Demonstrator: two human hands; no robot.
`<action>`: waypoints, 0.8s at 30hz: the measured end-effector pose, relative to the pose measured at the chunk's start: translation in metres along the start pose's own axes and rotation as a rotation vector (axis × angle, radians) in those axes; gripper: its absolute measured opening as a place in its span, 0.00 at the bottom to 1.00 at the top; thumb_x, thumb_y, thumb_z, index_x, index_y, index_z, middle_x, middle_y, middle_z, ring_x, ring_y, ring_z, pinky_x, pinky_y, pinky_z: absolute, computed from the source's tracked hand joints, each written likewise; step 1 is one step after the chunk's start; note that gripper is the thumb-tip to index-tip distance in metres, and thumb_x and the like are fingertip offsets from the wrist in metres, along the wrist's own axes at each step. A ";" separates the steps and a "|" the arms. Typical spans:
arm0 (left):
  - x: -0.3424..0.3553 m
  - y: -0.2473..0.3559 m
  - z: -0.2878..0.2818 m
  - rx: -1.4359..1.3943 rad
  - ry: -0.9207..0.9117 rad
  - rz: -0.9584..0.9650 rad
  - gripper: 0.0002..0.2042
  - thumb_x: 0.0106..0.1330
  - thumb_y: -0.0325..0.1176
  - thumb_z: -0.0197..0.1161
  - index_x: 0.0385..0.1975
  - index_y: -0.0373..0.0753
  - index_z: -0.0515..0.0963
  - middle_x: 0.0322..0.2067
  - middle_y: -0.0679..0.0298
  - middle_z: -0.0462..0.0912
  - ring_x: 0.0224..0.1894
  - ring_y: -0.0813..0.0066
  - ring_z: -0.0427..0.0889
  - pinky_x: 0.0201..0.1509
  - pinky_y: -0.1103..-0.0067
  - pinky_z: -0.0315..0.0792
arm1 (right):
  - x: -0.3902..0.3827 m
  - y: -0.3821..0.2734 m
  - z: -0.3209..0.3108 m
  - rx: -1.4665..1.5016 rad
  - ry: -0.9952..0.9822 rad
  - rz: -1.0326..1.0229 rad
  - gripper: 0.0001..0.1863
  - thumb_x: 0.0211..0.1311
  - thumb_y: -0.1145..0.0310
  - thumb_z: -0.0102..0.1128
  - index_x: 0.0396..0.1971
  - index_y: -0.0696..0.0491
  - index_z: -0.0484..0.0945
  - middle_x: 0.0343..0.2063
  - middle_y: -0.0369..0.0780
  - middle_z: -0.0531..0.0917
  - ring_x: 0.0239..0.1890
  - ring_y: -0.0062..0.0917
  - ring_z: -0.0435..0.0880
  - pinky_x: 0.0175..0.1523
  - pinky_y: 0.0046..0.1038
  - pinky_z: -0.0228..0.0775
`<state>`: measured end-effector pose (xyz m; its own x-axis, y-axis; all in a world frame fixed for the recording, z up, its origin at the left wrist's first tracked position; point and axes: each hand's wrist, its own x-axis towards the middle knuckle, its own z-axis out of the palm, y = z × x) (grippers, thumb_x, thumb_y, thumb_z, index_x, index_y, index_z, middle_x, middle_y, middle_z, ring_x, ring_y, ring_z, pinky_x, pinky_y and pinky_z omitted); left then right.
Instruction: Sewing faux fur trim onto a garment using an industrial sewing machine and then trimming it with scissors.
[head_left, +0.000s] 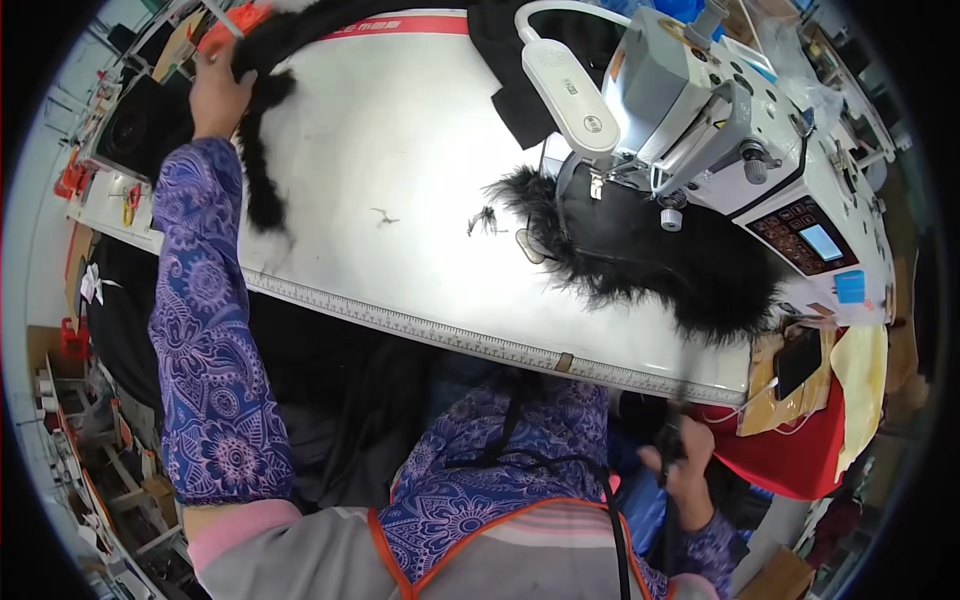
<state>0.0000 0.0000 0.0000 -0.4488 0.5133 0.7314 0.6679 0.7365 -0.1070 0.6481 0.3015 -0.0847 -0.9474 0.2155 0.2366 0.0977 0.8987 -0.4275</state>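
At the upper left, my left hand [218, 85] is closed on black fabric [270, 40], beside a fluffy black fur strip [262, 180] hanging down across the white worktable [370, 250]. My right hand [682, 455] is low at the right, beyond the table's front edge, closed round the dark handles of blurred, long-bladed scissors [670, 425] that point up toward the table. Above them, a black fur-trimmed piece [660, 270] lies at the sewing machine's needle area, partly hidden by the machine. Loose black tufts [485, 220] lie to its left.
The white sewing machine [755, 150] with a lamp [570, 95] fills the upper right. A ruler strip [420, 326] lines the front edge. Black cloth [520, 120] lies at the back. A phone [797, 360] rests on yellow and red material [800, 450] at the right.
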 end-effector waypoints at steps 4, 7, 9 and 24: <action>-0.009 0.051 -0.018 -0.355 -0.072 0.246 0.17 0.52 0.31 0.66 0.43 0.41 0.76 0.44 0.56 0.77 0.48 0.57 0.75 0.52 0.72 0.70 | -0.046 0.006 0.008 0.862 0.972 0.789 0.11 0.60 0.62 0.56 0.30 0.55 0.72 0.15 0.32 0.69 0.14 0.19 0.67 0.20 0.22 0.56; -0.067 0.167 -0.036 -0.704 -0.368 0.227 0.15 0.52 0.26 0.66 0.41 0.40 0.78 0.43 0.61 0.78 0.48 0.65 0.76 0.53 0.75 0.69 | -0.082 0.091 -0.046 -0.078 0.981 0.903 0.14 0.63 0.58 0.53 0.31 0.56 0.73 0.17 0.33 0.69 0.14 0.15 0.65 0.18 0.20 0.54; -0.076 0.222 -0.041 -0.827 -0.377 0.334 0.15 0.52 0.22 0.62 0.41 0.39 0.78 0.44 0.61 0.78 0.50 0.64 0.74 0.56 0.72 0.68 | -0.103 0.129 -0.092 -0.366 0.738 1.138 0.18 0.59 0.55 0.58 0.29 0.58 0.76 0.16 0.39 0.73 0.17 0.22 0.72 0.23 0.25 0.63; -0.065 0.297 0.007 -0.795 -0.500 0.329 0.19 0.53 0.39 0.64 0.45 0.41 0.76 0.48 0.62 0.77 0.56 0.59 0.68 0.60 0.67 0.61 | -0.117 0.296 -0.196 -0.418 0.278 0.929 0.20 0.56 0.61 0.60 0.43 0.60 0.77 0.37 0.45 0.83 0.41 0.32 0.82 0.46 0.29 0.71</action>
<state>0.2234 0.1880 -0.0842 -0.2461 0.9003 0.3590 0.9256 0.1084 0.3627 0.8481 0.6172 -0.0679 -0.3489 0.9188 0.1846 0.8961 0.3848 -0.2213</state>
